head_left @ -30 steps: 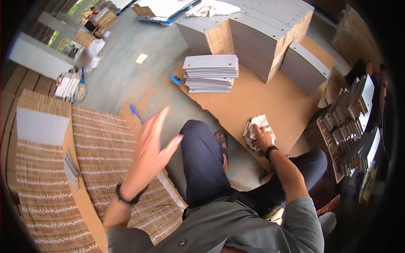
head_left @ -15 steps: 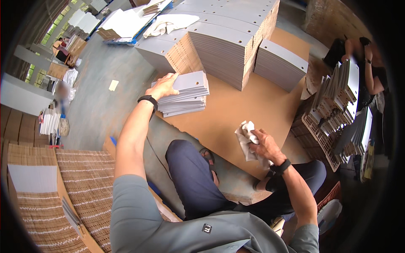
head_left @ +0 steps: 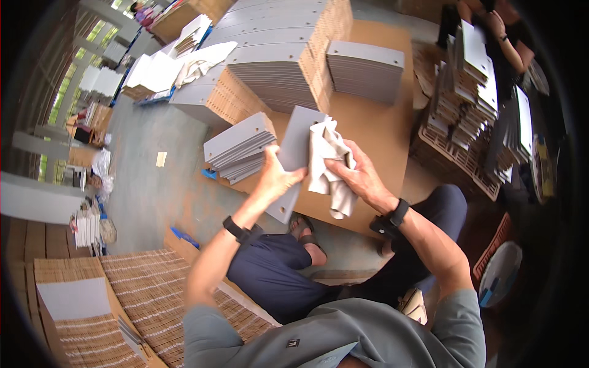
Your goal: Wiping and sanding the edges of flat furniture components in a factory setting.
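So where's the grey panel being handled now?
Head view, near the centre: the panel slants in the left hand, between the short grey stack on its left and the cloth in the right hand.

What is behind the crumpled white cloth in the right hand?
A long grey rectangular panel and a flat brown cardboard sheet show past the cloth; the parts it covers cannot be seen.

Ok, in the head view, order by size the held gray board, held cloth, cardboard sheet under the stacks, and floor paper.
Cardboard sheet
Held gray board and held cloth, too alike to rank
Floor paper
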Tool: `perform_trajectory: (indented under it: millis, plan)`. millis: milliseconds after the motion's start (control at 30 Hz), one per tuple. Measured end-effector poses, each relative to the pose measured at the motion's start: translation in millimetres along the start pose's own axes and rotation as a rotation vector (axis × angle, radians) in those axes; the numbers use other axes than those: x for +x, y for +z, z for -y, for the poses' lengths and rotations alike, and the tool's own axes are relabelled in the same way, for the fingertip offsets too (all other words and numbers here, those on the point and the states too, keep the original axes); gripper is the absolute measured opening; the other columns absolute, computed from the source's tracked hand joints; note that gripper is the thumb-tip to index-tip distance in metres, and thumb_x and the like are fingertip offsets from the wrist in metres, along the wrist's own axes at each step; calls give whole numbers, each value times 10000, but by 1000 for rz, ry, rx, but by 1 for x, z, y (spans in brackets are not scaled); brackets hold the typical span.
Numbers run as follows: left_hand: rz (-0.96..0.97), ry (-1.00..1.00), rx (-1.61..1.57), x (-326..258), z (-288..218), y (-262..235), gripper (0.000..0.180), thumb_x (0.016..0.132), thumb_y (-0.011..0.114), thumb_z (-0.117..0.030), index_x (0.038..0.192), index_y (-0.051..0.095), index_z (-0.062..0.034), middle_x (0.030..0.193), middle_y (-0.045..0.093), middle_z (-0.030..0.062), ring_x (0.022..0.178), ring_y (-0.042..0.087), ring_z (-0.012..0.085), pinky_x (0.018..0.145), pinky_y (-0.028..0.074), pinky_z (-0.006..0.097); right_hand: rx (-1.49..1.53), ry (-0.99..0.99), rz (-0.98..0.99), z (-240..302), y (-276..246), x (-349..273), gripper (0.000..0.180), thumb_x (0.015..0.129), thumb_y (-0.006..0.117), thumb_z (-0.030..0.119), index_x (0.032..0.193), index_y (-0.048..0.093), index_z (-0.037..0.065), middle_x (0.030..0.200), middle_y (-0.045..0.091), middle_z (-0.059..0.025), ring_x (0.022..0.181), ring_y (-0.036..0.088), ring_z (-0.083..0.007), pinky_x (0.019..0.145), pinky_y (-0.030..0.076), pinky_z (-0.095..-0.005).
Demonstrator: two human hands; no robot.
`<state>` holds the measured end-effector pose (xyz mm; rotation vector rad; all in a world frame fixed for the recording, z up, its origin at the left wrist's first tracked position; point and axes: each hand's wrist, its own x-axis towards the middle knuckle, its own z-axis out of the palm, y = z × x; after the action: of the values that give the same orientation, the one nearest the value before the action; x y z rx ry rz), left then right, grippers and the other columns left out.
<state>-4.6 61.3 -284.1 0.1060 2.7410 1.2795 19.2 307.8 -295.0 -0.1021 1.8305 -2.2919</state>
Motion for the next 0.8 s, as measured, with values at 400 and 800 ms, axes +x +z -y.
perform_trajectory:
  millis: [400, 800]
  plan:
    - [356, -217, -1139, -51, -37, 62, 708, 1069, 484, -517, 1596, 297, -82, 1529, 472, 135, 1364, 522, 253, 1117, 481, 430, 114, 14, -34, -1, -19, -36, 538, 962, 743, 282, 1381, 516, 32, 1227, 643, -86, 1130, 618, -149, 988, 511, -341]
    - [529, -328, -1325, -48, -31, 95, 895, 1012, 206, -768, 1355, 545, -14, 1102, 701, 153, 907, 706, 244, 795, 606, 399, -722, -779, -312, 51, -52, -11, 525, 770, 814, 83, 1253, 614, 39, 1214, 605, -170, 1133, 594, -379, 970, 508, -437]
